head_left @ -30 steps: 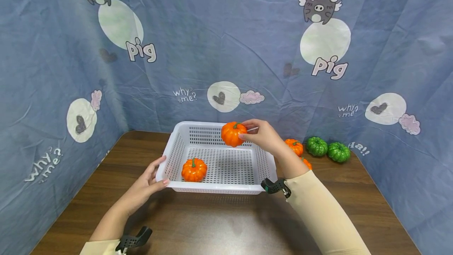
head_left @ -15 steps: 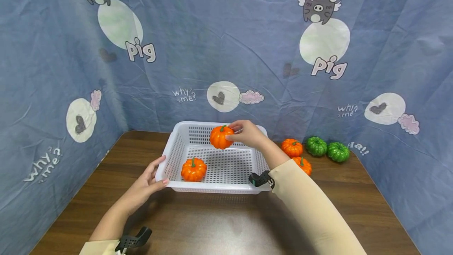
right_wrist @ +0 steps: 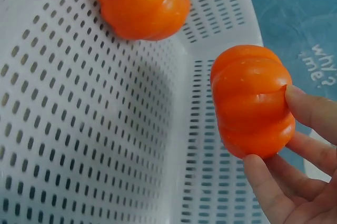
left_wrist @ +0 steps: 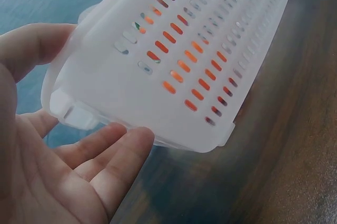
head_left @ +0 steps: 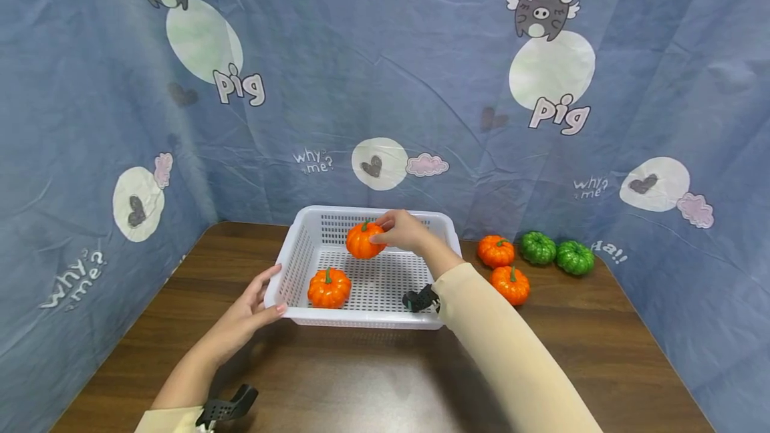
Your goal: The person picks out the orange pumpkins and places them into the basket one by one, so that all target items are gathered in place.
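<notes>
A white plastic basket (head_left: 373,316) with slotted walls stands on the table. My left hand (head_left: 246,309) grips its near left corner; in the left wrist view the thumb and fingers (left_wrist: 124,169) lie on either side of the rim. Between the thumb and fingers of my right hand (head_left: 406,231) is an orange pumpkin (head_left: 363,241), pinched from its right side. It hangs inside the basket's outline, above the floor toward the back wall. A second orange pumpkin (head_left: 329,289) with a green stem rests in the near left part of the basket.
Right of the basket, two orange pumpkins (head_left: 510,285) sit on the wooden table (head_left: 361,379). Two green pumpkins (head_left: 538,248) lie farther right, by the blue printed cloth (head_left: 457,85) that surrounds the table's back and sides.
My right hand has carried its pumpkin leftward and lower into the basket. The loose orange pumpkins at right have come into full sight. My left hand has stayed on the basket.
</notes>
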Available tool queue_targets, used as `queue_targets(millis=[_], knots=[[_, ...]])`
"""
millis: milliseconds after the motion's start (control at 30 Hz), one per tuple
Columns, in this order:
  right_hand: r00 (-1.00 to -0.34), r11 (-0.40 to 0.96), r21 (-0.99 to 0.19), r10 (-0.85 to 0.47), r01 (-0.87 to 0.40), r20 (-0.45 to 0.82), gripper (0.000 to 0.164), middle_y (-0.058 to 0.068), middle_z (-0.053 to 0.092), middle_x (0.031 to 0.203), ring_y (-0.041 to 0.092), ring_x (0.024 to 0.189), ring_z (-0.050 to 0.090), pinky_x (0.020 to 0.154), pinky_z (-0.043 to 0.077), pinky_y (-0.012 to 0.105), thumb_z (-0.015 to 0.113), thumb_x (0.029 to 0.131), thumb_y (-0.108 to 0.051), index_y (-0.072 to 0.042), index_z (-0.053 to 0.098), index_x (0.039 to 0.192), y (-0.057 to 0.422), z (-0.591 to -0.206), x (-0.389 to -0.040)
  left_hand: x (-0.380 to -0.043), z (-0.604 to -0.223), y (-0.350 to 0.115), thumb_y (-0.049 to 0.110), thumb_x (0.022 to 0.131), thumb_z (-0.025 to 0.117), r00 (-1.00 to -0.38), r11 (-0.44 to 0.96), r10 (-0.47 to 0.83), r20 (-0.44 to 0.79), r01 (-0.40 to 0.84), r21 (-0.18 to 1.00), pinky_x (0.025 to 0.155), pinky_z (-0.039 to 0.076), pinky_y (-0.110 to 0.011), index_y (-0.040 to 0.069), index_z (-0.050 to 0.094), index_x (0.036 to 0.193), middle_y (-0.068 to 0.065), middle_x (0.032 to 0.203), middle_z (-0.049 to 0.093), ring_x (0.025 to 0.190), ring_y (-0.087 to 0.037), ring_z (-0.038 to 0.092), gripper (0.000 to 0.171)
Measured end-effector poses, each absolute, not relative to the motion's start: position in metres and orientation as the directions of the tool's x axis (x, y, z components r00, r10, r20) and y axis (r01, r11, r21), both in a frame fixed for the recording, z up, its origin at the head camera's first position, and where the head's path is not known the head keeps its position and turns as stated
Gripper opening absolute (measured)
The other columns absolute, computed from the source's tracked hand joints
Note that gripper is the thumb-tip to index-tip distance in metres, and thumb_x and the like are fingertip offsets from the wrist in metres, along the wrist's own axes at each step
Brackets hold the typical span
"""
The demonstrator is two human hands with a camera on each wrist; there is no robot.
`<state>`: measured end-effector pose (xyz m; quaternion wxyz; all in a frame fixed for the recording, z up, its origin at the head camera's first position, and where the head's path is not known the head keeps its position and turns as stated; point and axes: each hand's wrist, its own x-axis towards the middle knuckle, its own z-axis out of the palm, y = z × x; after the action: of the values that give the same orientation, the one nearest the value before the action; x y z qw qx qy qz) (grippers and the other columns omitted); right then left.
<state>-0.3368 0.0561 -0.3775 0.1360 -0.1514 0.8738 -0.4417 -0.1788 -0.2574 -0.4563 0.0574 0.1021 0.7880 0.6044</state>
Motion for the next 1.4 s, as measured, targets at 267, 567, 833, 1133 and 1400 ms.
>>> queue_targets(millis=[267, 567, 833, 1133, 1400], knots=[[-0.926, 0.584, -0.808, -0.341, -0.072, -0.164, 0.039, 0.015, 0.066, 0.115, 0.022, 0.093, 0.066, 0.080, 0.057, 0.032, 0.079, 0.086, -0.015, 0.000, 0.065, 0.120, 0.049, -0.394, -0.348, -0.179, -0.457, -0.258, 0.014, 0.095, 0.064, -0.974, 0.246, 0.226, 0.030, 0.087, 0.965, 0.088, 0.047, -0.021, 0.015, 0.014, 0.159, -0.031, 0.150, 0.035, 0.127, -0.042, 0.049, 0.081], [-0.921, 0.595, -0.804, -0.319, -0.012, -0.222, 0.038, 0.015, 0.065, 0.115, 0.022, 0.092, 0.065, 0.078, 0.057, 0.031, 0.081, 0.085, -0.012, -0.001, 0.065, 0.118, 0.047, -0.411, -0.350, -0.179, -0.458, -0.258, 0.014, 0.095, 0.064, -0.973, 0.238, 0.231, 0.029, 0.086, 0.967, 0.089, 0.047, -0.022, 0.015, 0.014, 0.159, -0.032, 0.148, 0.037, 0.126, -0.042, 0.049, 0.081], [-0.921, 0.569, -0.822, -0.325, -0.007, -0.217, 0.040, 0.015, 0.065, 0.116, 0.023, 0.097, 0.063, 0.081, 0.056, 0.032, 0.082, 0.083, -0.008, -0.003, 0.066, 0.120, 0.046, -0.420, -0.350, -0.179, -0.457, -0.257, 0.013, 0.095, 0.064, -0.972, 0.233, 0.233, 0.034, 0.090, 0.968, 0.089, 0.047, -0.022, 0.015, 0.014, 0.159, -0.032, 0.149, 0.036, 0.127, -0.043, 0.048, 0.081], [-0.912, 0.574, -0.819, -0.351, -0.031, -0.212, 0.041, 0.012, 0.064, 0.107, 0.020, 0.089, 0.062, 0.077, 0.057, 0.030, 0.082, 0.081, -0.004, -0.003, 0.067, 0.119, 0.040, -0.426, -0.353, -0.179, -0.457, -0.258, 0.014, 0.095, 0.064, -0.971, 0.230, 0.235, 0.036, 0.091, 0.969, 0.088, 0.047, -0.021, 0.014, 0.014, 0.159, -0.032, 0.149, 0.036, 0.127, -0.043, 0.048, 0.081], [-0.912, 0.585, -0.810, -0.348, -0.029, -0.218, 0.039, 0.011, 0.063, 0.104, 0.019, 0.084, 0.062, 0.076, 0.057, 0.029, 0.083, 0.080, -0.005, -0.004, 0.068, 0.116, 0.039, -0.427, -0.354, -0.180, -0.457, -0.257, 0.014, 0.096, 0.064, -0.970, 0.224, 0.240, 0.032, 0.087, 0.971, 0.090, 0.047, -0.022, 0.015, 0.014, 0.159, -0.031, 0.151, 0.034, 0.130, -0.045, 0.045, 0.081]])
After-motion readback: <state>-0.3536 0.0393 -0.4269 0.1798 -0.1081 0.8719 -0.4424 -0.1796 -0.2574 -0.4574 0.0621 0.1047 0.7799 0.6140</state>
